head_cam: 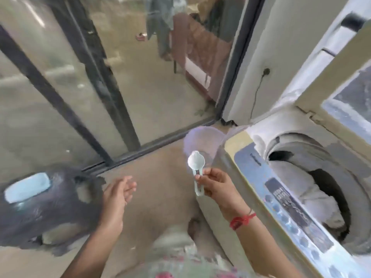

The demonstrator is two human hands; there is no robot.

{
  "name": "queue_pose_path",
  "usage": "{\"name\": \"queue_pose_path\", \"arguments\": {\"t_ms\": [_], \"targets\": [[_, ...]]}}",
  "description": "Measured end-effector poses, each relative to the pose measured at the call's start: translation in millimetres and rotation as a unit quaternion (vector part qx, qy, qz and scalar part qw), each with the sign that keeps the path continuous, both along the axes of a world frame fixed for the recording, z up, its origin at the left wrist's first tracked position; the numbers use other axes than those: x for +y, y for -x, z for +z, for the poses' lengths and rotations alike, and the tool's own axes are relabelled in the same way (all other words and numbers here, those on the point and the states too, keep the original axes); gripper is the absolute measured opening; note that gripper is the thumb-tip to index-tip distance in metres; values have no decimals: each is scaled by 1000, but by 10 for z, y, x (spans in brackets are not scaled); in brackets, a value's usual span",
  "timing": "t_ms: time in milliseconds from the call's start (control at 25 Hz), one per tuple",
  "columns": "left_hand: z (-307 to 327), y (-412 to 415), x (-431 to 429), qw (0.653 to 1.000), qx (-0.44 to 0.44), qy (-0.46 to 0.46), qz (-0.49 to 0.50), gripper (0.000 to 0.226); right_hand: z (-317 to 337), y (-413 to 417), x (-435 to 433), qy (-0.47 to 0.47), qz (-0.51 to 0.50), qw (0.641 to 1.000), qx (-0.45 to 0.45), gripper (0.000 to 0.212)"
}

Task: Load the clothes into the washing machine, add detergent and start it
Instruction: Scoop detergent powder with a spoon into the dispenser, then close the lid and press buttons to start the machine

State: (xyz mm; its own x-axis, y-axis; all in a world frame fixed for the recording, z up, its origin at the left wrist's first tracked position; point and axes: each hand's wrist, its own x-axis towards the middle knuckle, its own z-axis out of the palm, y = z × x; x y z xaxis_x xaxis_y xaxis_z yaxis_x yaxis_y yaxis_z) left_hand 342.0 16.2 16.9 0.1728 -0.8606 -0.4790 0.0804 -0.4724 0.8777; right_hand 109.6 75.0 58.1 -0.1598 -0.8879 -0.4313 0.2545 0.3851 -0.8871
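A patterned garment [180, 263] is filling the bottom edge of the view, cut off by the frame. Just beyond it both forearms are reaching forward, and a red thread [242, 219] is circling the right wrist. The right hand [217, 186] is pinching the handle of a pale plastic scoop [196, 163] between thumb and curled fingers. The handle is running down past the fingertips, and the bowl is standing above them, tilted up and away. The bowl is showing white, but the blur is making it impossible to tell powder from plastic. The left hand [117, 197] is hanging apart from the scoop with its fingers loosely straight and together, holding nothing.

To the right, the washing machine [236, 145] is standing with its lid [331, 81] raised. Grey clothes [313, 197] are lying in the drum, partly in shadow, and the control panel [291, 207] is smearing into blue-grey buttons that cannot be read. The scoop is sitting left of the machine's near corner, not over the drum.

On the left, a dark blurred mass [50, 207] with a pale blue patch [27, 189] is resting on the tan floor [156, 187]; what it is cannot be told. A translucent round shape [202, 141] is showing behind the scoop. Farther back, a dark-framed glass door [140, 67] is reflecting indistinct figures, and a cable [257, 93] is hanging down the wall.
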Motion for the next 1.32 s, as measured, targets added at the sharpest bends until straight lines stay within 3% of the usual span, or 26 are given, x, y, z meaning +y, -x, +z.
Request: {"name": "queue_pose_path", "arguments": {"t_ms": [240,520,760,1000,1080,1160,1320], "targets": [[-240,-1771,1255,973,-67,-68,208,16,-441,-1536,-335,-67,168,983,-32,20],[-378,-2826,1280,919,39,-80,383,14,-564,-3129,-680,-90,337,936,46,19],[-672,-4253,390,917,96,-84,377,9,-1233,-4531,-1384,-136,387,890,197,8],[-1162,-5434,-377,921,74,-128,361,15,-2098,-5594,-2386,-99,424,808,397,16],[-1368,-5655,-593,930,57,-146,332,17,-2332,-5847,-2710,-120,375,813,429,8],[-1553,-5804,-801,938,48,-156,306,17,-2513,-6098,-3022,-129,345,816,445,13],[-1809,-6005,-1103,945,52,-152,283,15,-2797,-6457,-3440,-62,445,729,517,15]]}}
